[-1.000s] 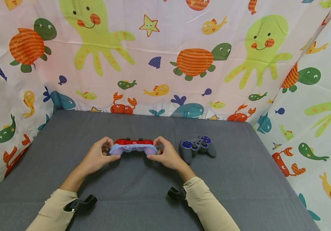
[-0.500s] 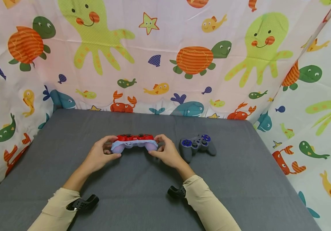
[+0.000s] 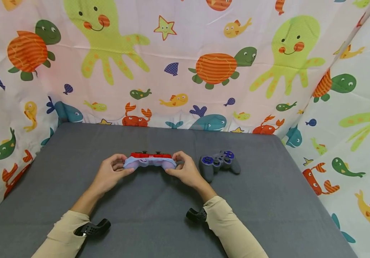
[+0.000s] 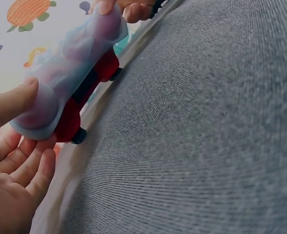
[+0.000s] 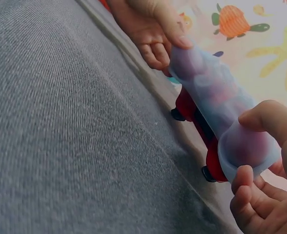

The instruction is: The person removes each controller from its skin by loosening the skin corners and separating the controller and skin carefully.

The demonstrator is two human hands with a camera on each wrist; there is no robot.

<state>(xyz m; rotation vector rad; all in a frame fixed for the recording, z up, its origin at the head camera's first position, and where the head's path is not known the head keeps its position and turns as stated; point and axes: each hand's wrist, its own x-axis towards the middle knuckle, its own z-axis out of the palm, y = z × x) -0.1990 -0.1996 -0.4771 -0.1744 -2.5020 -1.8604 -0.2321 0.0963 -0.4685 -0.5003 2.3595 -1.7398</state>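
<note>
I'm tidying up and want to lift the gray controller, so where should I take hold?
Probably by its right handle, coming from the right, squeezing across its width. The gray controller lies buttons up on the cloth; that handle juts away from the right grip, which holds the red controller and appears close to the left handle.

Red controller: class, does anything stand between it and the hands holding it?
Yes, partly: a translucent bluish cover lies over the grips of the red controller, and the left hand and right hand rest thumbs on it. The grey controller lies aside, in neither's way.
</note>
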